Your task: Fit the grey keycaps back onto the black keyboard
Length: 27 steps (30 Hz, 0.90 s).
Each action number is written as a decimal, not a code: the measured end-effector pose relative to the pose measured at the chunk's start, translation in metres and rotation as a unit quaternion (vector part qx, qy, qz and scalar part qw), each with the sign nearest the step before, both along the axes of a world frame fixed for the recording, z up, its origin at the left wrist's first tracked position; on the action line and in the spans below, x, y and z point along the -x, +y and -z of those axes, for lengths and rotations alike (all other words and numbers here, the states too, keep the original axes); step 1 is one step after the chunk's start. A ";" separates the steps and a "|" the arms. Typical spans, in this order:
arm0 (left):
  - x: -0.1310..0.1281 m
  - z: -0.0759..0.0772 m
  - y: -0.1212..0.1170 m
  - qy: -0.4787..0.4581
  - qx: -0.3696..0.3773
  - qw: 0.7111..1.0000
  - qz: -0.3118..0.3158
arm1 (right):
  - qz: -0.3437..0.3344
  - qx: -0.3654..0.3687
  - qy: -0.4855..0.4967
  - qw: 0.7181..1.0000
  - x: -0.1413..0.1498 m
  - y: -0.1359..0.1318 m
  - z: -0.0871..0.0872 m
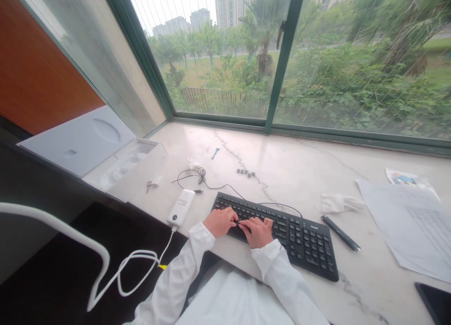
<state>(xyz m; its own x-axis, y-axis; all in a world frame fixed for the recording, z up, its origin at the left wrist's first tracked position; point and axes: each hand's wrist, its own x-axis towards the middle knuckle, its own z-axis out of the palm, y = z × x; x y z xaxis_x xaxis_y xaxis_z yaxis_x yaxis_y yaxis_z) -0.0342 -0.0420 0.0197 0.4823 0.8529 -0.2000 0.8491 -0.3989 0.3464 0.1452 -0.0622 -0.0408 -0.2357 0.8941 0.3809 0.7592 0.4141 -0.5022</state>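
Observation:
My left hand (221, 221) and my right hand (259, 230) meet over the left half of a black keyboard (310, 257). Both have their fingertips pinched together, closed around a small dark piece that looks like a keycap (237, 223). The fingers partly cover it and the keys beneath. Beyond the keyboard, several loose black keycaps (245, 173) lie in a short row on the marble counter (296, 179). Farther back is a small blue tool (215, 153).
Left of the keyboard lie a coiled black cable (201, 176), a white power bank (181, 207) and an open white box (137, 167). To the right are a black pen (341, 232), a crumpled wrapper (340, 203), paper sheets (410, 226) and a dark phone (435, 300).

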 end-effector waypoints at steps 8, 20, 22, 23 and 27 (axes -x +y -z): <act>-0.004 0.002 0.001 0.064 -0.039 0.997 0.035 | 0.014 0.023 -0.008 1.000 -0.002 0.001 -0.003; -0.007 -0.001 0.000 0.108 -0.067 0.991 0.044 | 0.052 0.039 -0.029 0.997 -0.011 0.000 -0.010; -0.009 -0.003 -0.001 0.117 -0.072 0.990 0.044 | 0.049 0.041 -0.028 0.998 -0.011 -0.001 -0.011; -0.010 -0.004 -0.002 0.123 -0.075 0.989 0.045 | 0.046 0.042 -0.027 0.998 -0.010 -0.001 -0.011; -0.016 -0.007 -0.004 0.143 -0.085 0.985 0.053 | 0.038 0.046 -0.023 0.998 -0.006 -0.003 -0.014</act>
<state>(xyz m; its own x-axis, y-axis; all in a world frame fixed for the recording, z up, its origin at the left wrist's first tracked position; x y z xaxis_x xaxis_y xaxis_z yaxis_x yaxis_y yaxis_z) -0.0186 -0.0461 0.0271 0.5155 0.8333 -0.1996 0.8525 -0.5223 0.0209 0.1516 -0.0656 -0.0265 -0.1809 0.9408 0.2865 0.8093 0.3079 -0.5002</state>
